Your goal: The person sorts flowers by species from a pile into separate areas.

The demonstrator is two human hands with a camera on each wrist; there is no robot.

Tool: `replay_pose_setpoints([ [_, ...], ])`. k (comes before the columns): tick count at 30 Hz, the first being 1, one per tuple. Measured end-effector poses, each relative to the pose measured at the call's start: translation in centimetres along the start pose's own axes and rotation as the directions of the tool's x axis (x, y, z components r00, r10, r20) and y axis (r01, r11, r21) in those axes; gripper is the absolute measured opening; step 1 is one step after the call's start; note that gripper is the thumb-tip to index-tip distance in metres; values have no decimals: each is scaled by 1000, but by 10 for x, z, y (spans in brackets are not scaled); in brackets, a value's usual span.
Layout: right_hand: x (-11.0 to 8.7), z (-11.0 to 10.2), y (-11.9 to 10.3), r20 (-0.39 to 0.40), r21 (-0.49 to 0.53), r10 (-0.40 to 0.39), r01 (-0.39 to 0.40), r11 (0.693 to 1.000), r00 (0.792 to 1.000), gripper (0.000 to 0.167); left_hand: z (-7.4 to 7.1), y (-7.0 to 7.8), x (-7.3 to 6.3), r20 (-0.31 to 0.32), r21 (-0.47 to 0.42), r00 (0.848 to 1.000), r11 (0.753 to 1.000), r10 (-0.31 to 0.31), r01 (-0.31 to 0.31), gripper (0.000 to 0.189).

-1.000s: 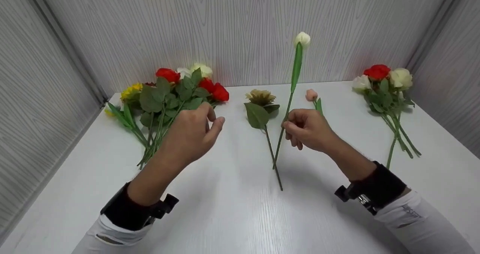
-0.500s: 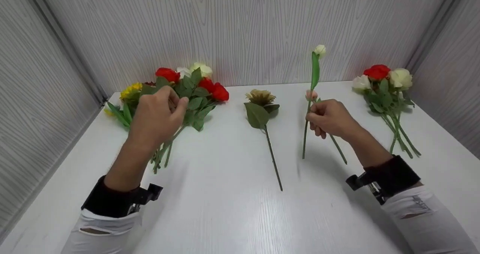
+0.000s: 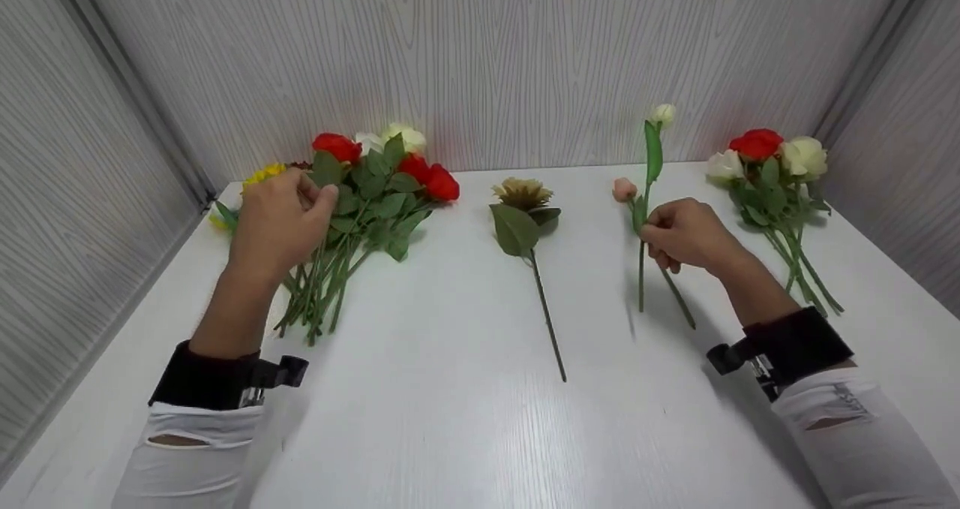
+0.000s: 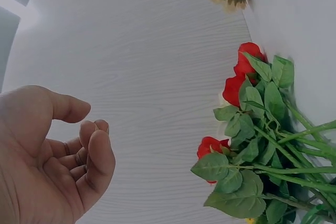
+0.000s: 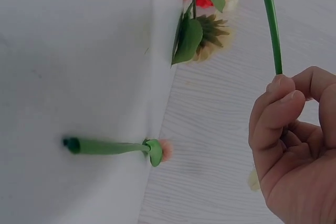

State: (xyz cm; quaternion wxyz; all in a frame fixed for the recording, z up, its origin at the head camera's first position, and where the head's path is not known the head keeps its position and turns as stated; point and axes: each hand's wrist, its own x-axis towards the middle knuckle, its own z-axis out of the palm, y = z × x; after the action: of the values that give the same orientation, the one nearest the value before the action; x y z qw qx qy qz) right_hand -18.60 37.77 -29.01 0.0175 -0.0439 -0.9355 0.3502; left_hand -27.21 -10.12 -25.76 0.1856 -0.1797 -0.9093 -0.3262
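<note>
My right hand [image 3: 694, 235] pinches the stem of a white tulip [image 3: 653, 152] between thumb and fingers. The tulip stands nearly upright, its bloom at the top. In the right wrist view its green stem [image 5: 271, 24] runs out of the fingertips. Just behind that hand a pink tulip [image 3: 623, 189] lies on the table, its stem partly hidden. My left hand [image 3: 277, 224] hovers over the left pile of flowers, covering part of it. The left wrist view shows that hand [image 4: 63, 150] loosely curled, holding nothing, apart from the red roses [image 4: 233, 90].
A tan flower [image 3: 523, 194] with broad leaves lies mid-table. The left pile has red roses [image 3: 439, 184], a yellow flower [image 3: 264, 175] and pale blooms. Another bunch, with a red rose [image 3: 756, 144] and cream blooms, lies at right. Grained panels [image 3: 495, 66] wall the table.
My right hand has carried the white tulip rightward, from beside the tan flower to the pink tulip. My left hand has moved left over the pile, uncovering more stems.
</note>
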Motion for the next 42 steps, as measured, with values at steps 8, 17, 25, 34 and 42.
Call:
replay_pose_setpoints([
  [8,4,-5,18,14,-51,29,-28,998,999,24,5,-28,10,28,-4,998,999,-49,50,37],
  [17,6,-9,30,58,-101,52,-46,994,997,26,12,-51,15,82,65,992,994,-91,86,38],
  [25,7,-8,33,88,-99,87,-78,992,992,25,21,-79,17,208,103,958,978,-197,178,41],
  [34,9,-10,37,92,-151,114,-99,984,989,26,20,-104,19,378,118,879,957,-292,267,30],
  [42,11,-9,42,154,-212,158,-124,969,975,26,19,-126,16,564,62,696,863,-445,502,30],
])
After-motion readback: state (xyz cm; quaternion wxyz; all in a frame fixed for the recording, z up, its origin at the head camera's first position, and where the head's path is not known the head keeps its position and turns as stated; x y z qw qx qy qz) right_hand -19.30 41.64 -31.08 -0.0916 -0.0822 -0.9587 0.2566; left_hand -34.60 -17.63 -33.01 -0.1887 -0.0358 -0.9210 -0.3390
